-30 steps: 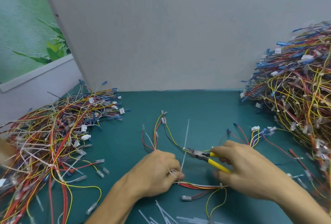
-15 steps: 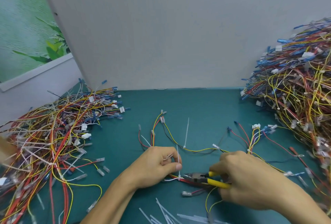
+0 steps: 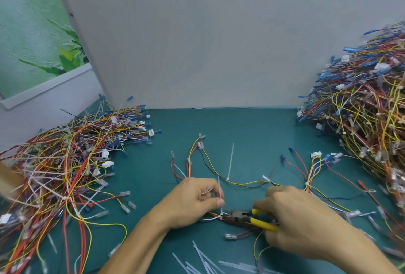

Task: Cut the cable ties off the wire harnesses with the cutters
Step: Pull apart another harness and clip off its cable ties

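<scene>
A wire harness (image 3: 247, 182) of red, yellow and black wires lies spread on the green mat in front of me. My left hand (image 3: 192, 201) pinches the tail of a white cable tie (image 3: 219, 192) that stands up from the bundle. My right hand (image 3: 295, 219) grips the yellow-handled cutters (image 3: 245, 216), whose jaws sit at the base of that tie, right beside my left thumb. Another white cable tie (image 3: 230, 162) stands on the harness farther back.
A big heap of harnesses (image 3: 65, 164) fills the left side, and a taller heap (image 3: 368, 109) rises at the right. Cut tie strips (image 3: 203, 260) lie at the near edge. A grey wall panel (image 3: 208, 43) closes the back of the green mat (image 3: 230, 124).
Both hands came nearer to me and lower. The cutters swung from the farther tie down to the tie held by my left hand, and their jaws now sit at its base.
</scene>
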Demonstrator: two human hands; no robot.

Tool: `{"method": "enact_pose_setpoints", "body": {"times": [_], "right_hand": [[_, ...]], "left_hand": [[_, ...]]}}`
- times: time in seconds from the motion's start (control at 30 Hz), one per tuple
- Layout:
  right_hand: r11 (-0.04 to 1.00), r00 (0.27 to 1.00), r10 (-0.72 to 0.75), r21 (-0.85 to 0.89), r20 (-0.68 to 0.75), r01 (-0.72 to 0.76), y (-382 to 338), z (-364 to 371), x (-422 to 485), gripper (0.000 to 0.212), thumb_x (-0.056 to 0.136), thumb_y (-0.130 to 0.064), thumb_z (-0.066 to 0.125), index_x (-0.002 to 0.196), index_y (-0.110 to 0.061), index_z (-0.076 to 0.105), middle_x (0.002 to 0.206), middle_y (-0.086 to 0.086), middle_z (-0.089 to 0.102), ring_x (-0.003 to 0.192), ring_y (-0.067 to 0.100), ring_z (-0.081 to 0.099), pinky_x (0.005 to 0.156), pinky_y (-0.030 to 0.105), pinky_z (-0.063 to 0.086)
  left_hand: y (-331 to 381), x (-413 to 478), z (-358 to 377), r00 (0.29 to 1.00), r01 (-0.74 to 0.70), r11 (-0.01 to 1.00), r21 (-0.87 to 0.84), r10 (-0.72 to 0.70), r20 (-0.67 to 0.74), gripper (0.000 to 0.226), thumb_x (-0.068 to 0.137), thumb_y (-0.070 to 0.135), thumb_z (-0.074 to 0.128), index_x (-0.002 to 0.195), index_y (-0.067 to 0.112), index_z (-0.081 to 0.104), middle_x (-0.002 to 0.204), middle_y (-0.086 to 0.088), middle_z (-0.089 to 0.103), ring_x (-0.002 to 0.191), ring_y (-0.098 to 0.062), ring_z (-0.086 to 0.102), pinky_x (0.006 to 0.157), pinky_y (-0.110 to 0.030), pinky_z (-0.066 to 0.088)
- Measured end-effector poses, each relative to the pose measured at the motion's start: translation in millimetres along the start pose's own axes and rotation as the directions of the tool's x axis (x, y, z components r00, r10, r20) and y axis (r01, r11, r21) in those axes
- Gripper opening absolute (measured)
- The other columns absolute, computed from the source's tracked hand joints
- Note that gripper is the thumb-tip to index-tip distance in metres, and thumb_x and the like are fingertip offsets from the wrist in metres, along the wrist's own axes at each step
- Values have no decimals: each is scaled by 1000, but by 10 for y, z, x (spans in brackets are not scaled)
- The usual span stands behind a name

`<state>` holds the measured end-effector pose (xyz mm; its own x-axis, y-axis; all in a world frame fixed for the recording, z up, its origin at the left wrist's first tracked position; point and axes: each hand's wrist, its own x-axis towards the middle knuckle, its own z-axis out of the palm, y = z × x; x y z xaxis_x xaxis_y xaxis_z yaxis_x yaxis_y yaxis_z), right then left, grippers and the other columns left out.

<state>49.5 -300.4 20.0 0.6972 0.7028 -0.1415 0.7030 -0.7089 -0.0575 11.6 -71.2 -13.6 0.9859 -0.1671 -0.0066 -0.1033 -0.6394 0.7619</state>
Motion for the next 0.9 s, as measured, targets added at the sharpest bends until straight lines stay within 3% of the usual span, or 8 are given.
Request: {"method": "enact_pose_setpoints", "body": {"times": [0.07, 0.2, 0.4, 0.67, 0.83, 0.9], "right_hand": [[1000, 1000, -6, -4, 2, 6, -9, 3, -4, 13, 78, -46, 45, 82, -34, 42, 90, -7, 44, 80, 20, 41, 54, 28, 29], [1000, 1000, -15, 13, -19, 16, -12, 15, -6, 14, 79, -46, 44, 84, -34, 43, 89, -7, 40, 95, 22, 54, 64, 32, 34], [1000, 1000, -10, 24, -29, 11, 2, 20, 1, 15, 78, -47, 46, 82, -34, 41, 88, -8, 41, 97, 20, 53, 67, 32, 36], [1000, 1000, -13, 14, -25, 13, 11, 23, 6, 13, 77, -44, 47, 82, -37, 38, 87, -8, 40, 93, 19, 51, 65, 32, 35], [1000, 999, -5, -8, -32, 5, 1, 6, 7, 14, 76, -42, 47, 84, -41, 36, 87, -9, 38, 80, 18, 38, 62, 32, 31], [1000, 999, -2, -9, -47, 2, -2, 6, 6, 12, 77, -43, 47, 87, -39, 40, 87, -9, 38, 83, 19, 44, 63, 32, 32]], "left_hand": [[5, 1, -2, 1000, -1, 1000, 5, 1, 1, 16, 88, 20, 64, 75, 27, 60, 46, 10, 31, 50, -7, 27, 51, -19, 27], [2, -4, -2, 1000, 0, 1000, 6, 0, 1, 12, 88, 20, 64, 77, 24, 62, 45, 10, 32, 49, -6, 28, 51, -18, 27], [-8, 5, -5, 1000, 9, 1000, -15, -9, 5, 14, 89, 20, 64, 76, 25, 61, 48, 11, 32, 50, -7, 28, 51, -19, 27], [-25, 15, -6, 1000, 14, 1000, -11, -14, 17, 16, 88, 21, 64, 75, 28, 60, 47, 11, 33, 49, -5, 28, 50, -17, 27], [-30, 21, -4, 1000, 14, 1000, -16, -13, 18, 17, 89, 20, 63, 74, 29, 59, 47, 11, 33, 50, -6, 29, 51, -19, 28], [-32, 24, -4, 1000, 13, 1000, -20, -13, 19, 18, 89, 20, 63, 74, 29, 59, 47, 11, 32, 50, -6, 28, 51, -19, 27]]}}
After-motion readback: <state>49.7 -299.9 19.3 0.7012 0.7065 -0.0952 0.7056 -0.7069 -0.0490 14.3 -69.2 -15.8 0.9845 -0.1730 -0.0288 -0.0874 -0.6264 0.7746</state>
